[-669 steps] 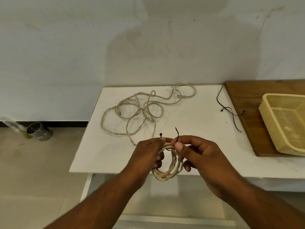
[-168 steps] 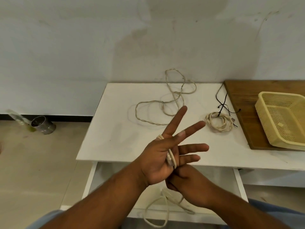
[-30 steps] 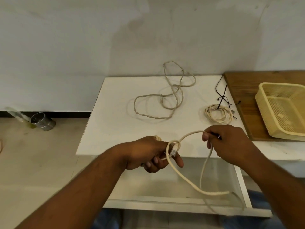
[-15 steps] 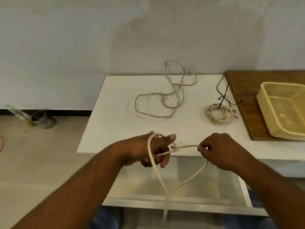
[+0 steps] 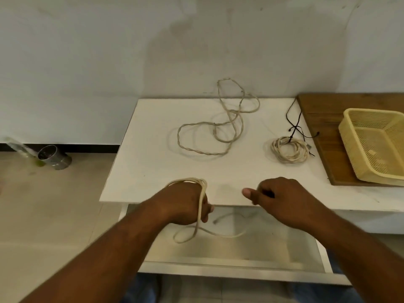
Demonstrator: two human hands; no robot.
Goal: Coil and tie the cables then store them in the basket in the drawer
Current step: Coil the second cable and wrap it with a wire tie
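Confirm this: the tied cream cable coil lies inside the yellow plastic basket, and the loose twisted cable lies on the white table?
No. The head view shows the tied cream cable coil on the white table, left of the yellow plastic basket, not inside it. The loose twisted cable does lie on the table.

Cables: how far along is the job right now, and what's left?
Done: one coiled cable lies on the white table, seemingly tied. In hand: a cream cable is looped round the left hand, its tail hanging over the open drawer. Left: finishing and tying that coil, coiling the twisted cable, then moving the basket, on the wooden board, into the drawer with the coils.
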